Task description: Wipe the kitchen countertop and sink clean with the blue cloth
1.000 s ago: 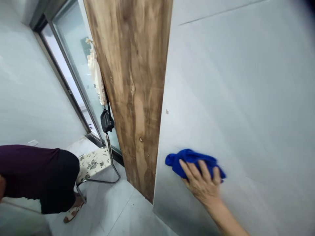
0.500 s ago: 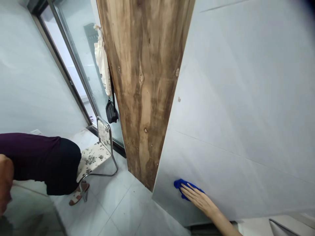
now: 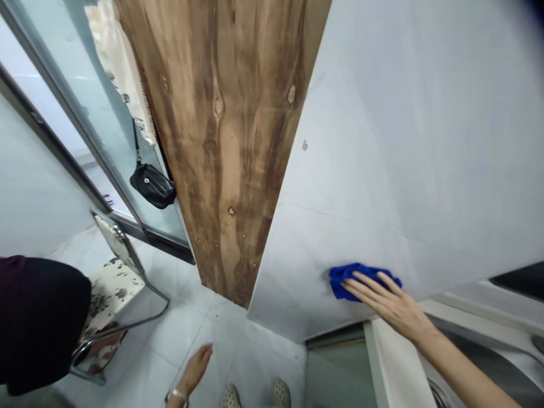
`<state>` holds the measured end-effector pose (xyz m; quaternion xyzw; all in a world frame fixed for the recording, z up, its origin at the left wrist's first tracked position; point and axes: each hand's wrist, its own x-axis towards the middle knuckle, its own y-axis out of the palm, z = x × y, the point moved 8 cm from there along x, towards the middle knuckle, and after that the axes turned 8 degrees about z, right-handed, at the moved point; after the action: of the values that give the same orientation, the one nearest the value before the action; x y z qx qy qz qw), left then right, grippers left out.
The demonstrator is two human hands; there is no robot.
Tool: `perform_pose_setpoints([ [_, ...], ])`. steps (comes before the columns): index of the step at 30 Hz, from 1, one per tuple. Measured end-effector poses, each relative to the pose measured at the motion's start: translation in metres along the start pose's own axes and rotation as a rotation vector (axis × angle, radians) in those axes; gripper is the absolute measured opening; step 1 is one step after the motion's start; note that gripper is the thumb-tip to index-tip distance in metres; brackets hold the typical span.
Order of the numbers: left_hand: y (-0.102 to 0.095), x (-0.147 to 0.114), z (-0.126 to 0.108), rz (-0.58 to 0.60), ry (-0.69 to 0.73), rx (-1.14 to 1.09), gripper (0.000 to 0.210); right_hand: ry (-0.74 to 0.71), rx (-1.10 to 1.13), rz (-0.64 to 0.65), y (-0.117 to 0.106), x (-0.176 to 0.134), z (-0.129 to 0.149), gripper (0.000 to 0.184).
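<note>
My right hand [image 3: 393, 303] presses a crumpled blue cloth [image 3: 344, 280] flat against the pale grey wall panel [image 3: 382, 141], low down near its bottom edge. The fingers lie stretched across the cloth, whose ends stick out on both sides. My left hand [image 3: 196, 367], with a bracelet or watch at the wrist, hangs over the tiled floor, touching nothing. Its fingers are loosely curled together, and no object shows in them. A small mark [image 3: 305, 145] sits on the panel near its left edge.
A brown wood-grain panel [image 3: 229, 141] adjoins the wall. To the left, a person in dark clothes [image 3: 42, 323] sits on a floral metal-framed chair [image 3: 114, 289]. A black bag [image 3: 153, 186] hangs by the glass door. A pale counter [image 3: 397, 354] stands lower right; my shoes [image 3: 280, 392] show below.
My view has shifted closer and lower. My right hand and the cloth have moved right along the wall panel's lower part. My left hand has come into view.
</note>
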<state>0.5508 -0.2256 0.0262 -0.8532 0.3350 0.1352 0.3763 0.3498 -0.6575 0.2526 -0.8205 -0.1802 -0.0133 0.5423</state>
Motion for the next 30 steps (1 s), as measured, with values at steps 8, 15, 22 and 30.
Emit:
perform_pose_setpoints([
  [8, -0.089, 0.039, -0.273, -0.400, 1.056, 0.056, 0.057, 0.480, -0.254, -0.218, -0.138, 0.013, -0.066, 0.051],
  [15, -0.094, -0.007, -0.438, -0.773, 1.562, 0.415, 0.054, 0.742, -0.297, -0.421, -0.146, 0.032, -0.094, 0.066],
  [22, -0.094, 0.014, -0.472, -0.910, 1.590, 0.492, 0.064, 0.811, -0.277, -0.550, -0.076, 0.029, -0.066, 0.070],
  [30, -0.094, -0.002, -0.482, -1.042, 1.699, 0.586, 0.068, 0.870, -0.073, -0.485, 0.036, 0.028, -0.005, 0.051],
])
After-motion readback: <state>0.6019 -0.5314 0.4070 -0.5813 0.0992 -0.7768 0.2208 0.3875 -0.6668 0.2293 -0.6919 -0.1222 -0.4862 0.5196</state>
